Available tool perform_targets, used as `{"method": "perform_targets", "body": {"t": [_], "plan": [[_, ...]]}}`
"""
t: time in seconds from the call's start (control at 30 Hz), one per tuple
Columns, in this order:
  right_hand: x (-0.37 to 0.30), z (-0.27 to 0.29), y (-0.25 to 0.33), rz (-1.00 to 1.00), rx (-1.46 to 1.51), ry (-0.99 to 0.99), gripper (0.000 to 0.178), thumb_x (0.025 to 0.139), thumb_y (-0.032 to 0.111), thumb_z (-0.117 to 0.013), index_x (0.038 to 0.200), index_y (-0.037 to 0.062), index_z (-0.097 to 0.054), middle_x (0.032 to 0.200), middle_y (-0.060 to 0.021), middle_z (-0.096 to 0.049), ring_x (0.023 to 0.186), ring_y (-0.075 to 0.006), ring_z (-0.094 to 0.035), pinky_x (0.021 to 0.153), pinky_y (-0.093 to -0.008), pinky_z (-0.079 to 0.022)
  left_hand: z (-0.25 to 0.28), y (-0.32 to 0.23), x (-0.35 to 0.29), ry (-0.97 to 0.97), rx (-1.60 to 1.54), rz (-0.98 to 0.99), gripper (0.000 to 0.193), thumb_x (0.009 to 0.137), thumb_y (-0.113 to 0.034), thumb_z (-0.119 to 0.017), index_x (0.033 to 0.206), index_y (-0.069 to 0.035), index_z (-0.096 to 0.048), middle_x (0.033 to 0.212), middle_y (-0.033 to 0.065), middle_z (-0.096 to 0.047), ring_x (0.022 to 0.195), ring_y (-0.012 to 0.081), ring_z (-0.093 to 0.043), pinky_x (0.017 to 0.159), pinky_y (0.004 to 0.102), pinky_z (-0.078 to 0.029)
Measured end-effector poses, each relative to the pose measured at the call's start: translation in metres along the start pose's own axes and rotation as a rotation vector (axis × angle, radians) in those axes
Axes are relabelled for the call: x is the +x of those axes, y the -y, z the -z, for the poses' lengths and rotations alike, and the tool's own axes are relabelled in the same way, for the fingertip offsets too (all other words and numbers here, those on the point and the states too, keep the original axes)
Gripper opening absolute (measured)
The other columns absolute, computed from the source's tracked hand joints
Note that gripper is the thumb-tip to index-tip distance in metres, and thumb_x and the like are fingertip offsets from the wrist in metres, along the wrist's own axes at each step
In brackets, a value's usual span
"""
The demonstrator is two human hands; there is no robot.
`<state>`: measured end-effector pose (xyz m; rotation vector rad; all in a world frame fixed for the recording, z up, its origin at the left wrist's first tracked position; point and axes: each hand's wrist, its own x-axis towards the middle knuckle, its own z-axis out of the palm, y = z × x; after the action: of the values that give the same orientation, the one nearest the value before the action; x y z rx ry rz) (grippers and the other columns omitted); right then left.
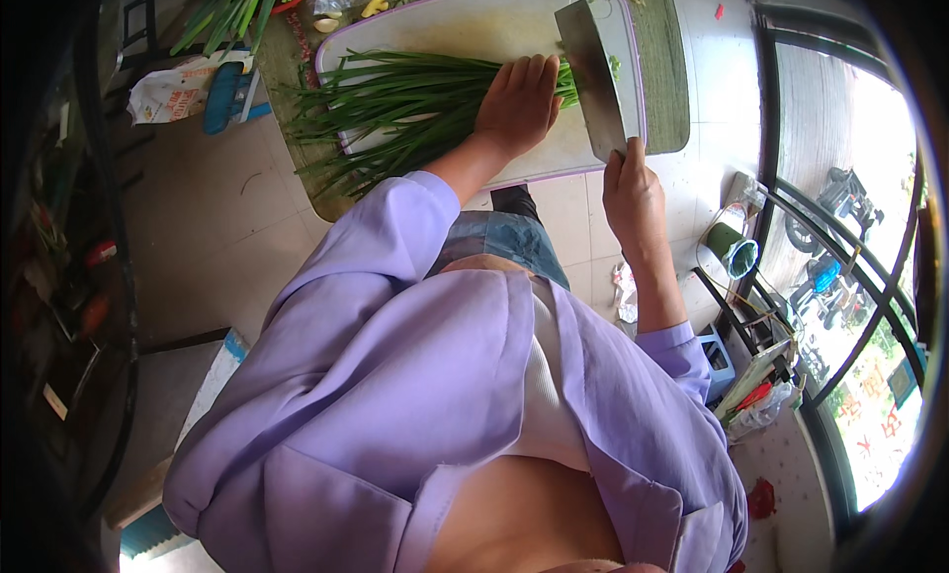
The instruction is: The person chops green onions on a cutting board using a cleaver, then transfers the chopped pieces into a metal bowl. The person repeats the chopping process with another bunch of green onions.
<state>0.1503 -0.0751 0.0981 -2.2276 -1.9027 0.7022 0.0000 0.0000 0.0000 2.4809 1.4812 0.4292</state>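
Note:
A bunch of long green chives (415, 98) lies across a white cutting board (474, 14) with a purple rim, its leaf tips hanging past the left edge. My left hand (519, 103) presses down on the bunch near its right end, fingers closed over the stalks. In my right hand (633, 192) is the handle of a cleaver (591, 74). Its wide grey blade stands just right of my left fingers, at the cut end of the chives. Small green bits show beside the blade. The blade hides part of the stalk ends.
More green stalks (237, 14) lie at the table's far left, near garlic cloves (326, 25) and a yellow piece (375, 5). The green table (664, 69) extends past the board's right side. A blue stool (229, 96) stands left; a green-lined bin (730, 249) is at right.

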Motion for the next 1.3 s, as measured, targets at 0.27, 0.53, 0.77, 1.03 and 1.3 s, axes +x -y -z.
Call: {"method": "perform_targets", "body": {"t": [0.27, 0.53, 0.77, 1.03, 1.3], "plan": [[0.0, 0.0, 0.023, -0.028, -0.125, 0.115, 0.014, 0.088, 0.012, -0.042, 0.094, 0.0021, -0.035, 0.061, -0.0233, -0.058, 0.057, -0.0428, -0.058, 0.05, -0.0509, -0.046, 0.009, 0.002, -0.002, 0.145, -0.073, 0.067, 0.05, 0.084, -0.029, -0.051, 0.125, -0.003, -0.041, 0.116, 0.0129, -0.047, 0.109, 0.0268, -0.044, 0.096, 0.0384, -0.034], [0.029, -0.042, 0.019, -0.035, -0.06, -0.015, 0.015, 0.089, 0.014, -0.043, 0.097, 0.0038, -0.035, 0.063, -0.0259, -0.058, 0.059, -0.0453, -0.056, 0.051, -0.0539, -0.043, -0.002, 0.0, -0.003, 0.022, 0.06, 0.034, 0.057, 0.082, -0.033, -0.055, 0.128, -0.004, -0.04, 0.124, 0.0136, -0.044, 0.118, 0.0275, -0.04, 0.101, 0.0409, -0.028], [0.029, -0.048, 0.012, 0.014, -0.017, -0.082, 0.016, 0.089, 0.013, -0.044, 0.097, 0.0029, -0.037, 0.059, -0.0251, -0.057, 0.055, -0.0447, -0.055, 0.048, -0.0529, -0.042, 0.024, -0.003, 0.001, -0.032, -0.15, 0.092, 0.075, 0.076, -0.042, -0.06, 0.132, 0.0, -0.033, 0.128, 0.018, -0.04, 0.122, 0.0333, -0.035, 0.104, 0.055, -0.017], [0.027, -0.048, 0.013, -0.009, -0.008, -0.084, 0.014, 0.089, 0.013, -0.045, 0.095, 0.0033, -0.037, 0.06, -0.025, -0.056, 0.056, -0.0453, -0.055, 0.048, -0.0536, -0.041, 0.007, 0.013, -0.017, 0.071, 0.286, -0.027, 0.068, 0.071, -0.027, -0.061, 0.129, 0.001, -0.039, 0.126, 0.0226, -0.039, 0.121, 0.0396, -0.034, 0.106, 0.0504, -0.018], [0.02, -0.022, 0.009, -0.093, 0.085, -0.071, 0.015, 0.089, 0.015, -0.044, 0.096, 0.0037, -0.037, 0.062, -0.0269, -0.055, 0.059, -0.0462, -0.055, 0.051, -0.0537, -0.041, 0.014, 0.012, -0.02, 0.015, -0.045, -0.022, 0.057, 0.08, -0.028, -0.054, 0.127, -0.001, -0.039, 0.124, 0.0206, -0.04, 0.119, 0.0365, -0.034, 0.105, 0.0472, -0.022]]}}
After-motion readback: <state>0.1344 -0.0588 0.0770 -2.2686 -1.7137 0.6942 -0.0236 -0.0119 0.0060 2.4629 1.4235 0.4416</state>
